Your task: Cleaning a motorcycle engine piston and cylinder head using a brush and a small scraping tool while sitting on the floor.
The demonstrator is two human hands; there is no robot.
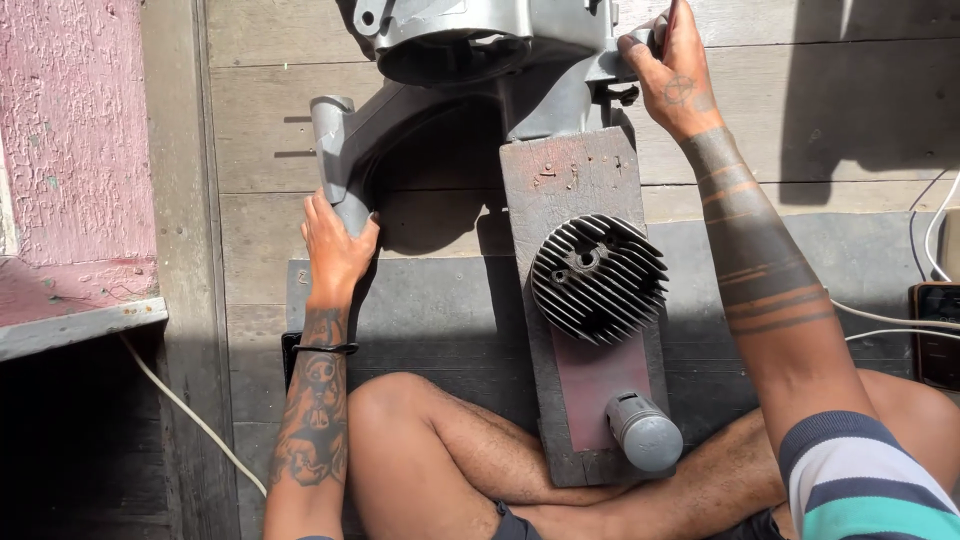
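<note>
Engine casing (pixel 470 60), grey cast metal, at the upper centre of the frame, cut off by the top edge, resting on the far end of a worn wooden board (pixel 580 300). Round hollow in the casing's top part, dark inside; contents cannot be told. Curved arm of the casing sweeping down to the left, ending in a short tube at left of centre.

Finned cylinder head (pixel 599 277) lying on the board's middle, fins fanning outward, dark bore at its centre. Small grey cylindrical part (pixel 645 431) lying on the board's near end, over a reddish patch.

Left hand (pixel 335 245) at left of centre, palm against the casing's curved arm, fingers wrapped closed round its lower edge, forearm running straight down to the bottom edge. Right hand (pixel 672 75) at upper right, fingers curled tight over the casing's right side, wrist bent, forearm slanting down to the lower right corner.

Crossed bare legs along the bottom, the board's near end between them. Open plank floor right of the board, partly in shadow. Pink wall and a ledge closing off the left edge. White cables (pixel 935 240) and a dark flat device (pixel 935 330) at the right edge.
</note>
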